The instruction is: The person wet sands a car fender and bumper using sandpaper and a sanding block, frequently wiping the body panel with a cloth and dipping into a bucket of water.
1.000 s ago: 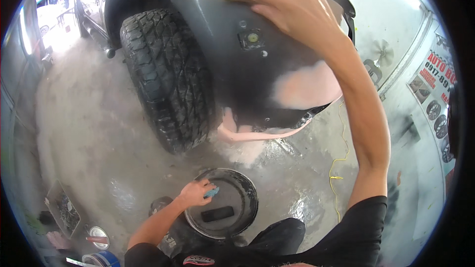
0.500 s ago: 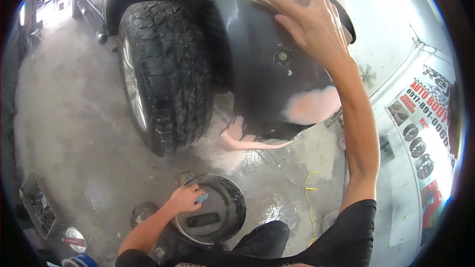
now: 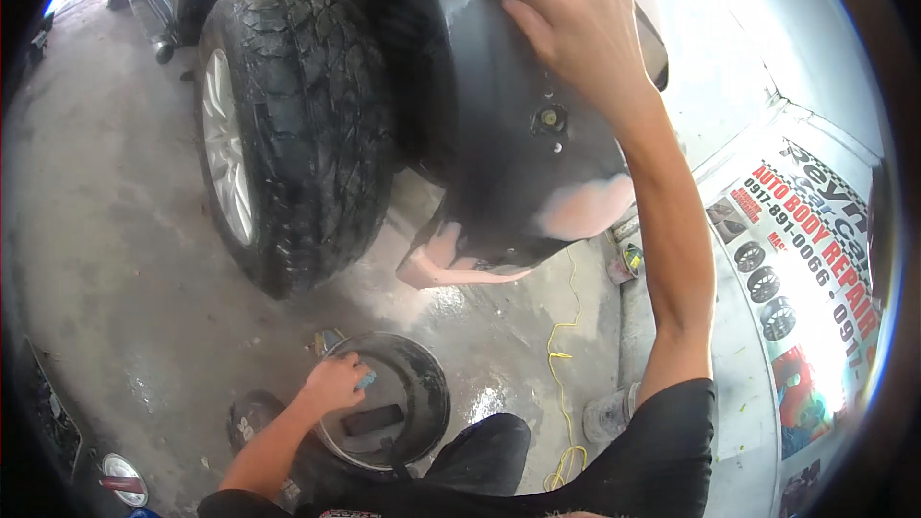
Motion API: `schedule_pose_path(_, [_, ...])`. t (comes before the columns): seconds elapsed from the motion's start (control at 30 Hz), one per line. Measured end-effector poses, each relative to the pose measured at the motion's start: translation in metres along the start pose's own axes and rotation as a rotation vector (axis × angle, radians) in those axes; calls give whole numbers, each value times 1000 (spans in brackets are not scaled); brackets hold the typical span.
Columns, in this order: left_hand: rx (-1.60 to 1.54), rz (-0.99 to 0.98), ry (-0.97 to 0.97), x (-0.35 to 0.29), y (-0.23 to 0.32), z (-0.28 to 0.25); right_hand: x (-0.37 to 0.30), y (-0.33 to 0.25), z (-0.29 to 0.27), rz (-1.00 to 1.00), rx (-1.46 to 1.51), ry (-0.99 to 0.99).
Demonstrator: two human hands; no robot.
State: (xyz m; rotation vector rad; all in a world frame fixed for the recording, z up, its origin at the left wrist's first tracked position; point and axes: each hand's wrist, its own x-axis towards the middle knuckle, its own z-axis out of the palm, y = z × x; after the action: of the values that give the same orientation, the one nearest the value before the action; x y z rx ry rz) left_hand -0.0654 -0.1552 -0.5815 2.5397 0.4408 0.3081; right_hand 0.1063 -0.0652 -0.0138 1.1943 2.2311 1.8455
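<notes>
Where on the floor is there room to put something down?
Bare concrete lies left of the tire, and a wet patch between the bucket and yellow cord. It is crowded by the left hand at the bucket, and under the bumper.

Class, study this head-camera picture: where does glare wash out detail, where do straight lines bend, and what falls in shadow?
Head view: glare bleaches the pale wall at upper right and glints off the wet concrete floor; the fisheye lens bends the banner edge and rings the frame in black; the wheel arch behind the black knobbly tyre lies in deep shadow; the right hand on the dark grey fender looks fairly sharp.
</notes>
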Motion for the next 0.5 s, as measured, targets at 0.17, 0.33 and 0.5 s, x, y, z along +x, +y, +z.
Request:
schedule_pose_path(0.17, [-25,1,50,-7,-6,9,-20,9,-4,22,-7,-40])
schedule_pose_path(0.33, [-47,6,70,-4,-2,7,-3,-3,0,37,-11,-18])
schedule_pose_path(0.5, [-23,-3,67,-6,-4,8,-10,6,-3,12,-4,-28])
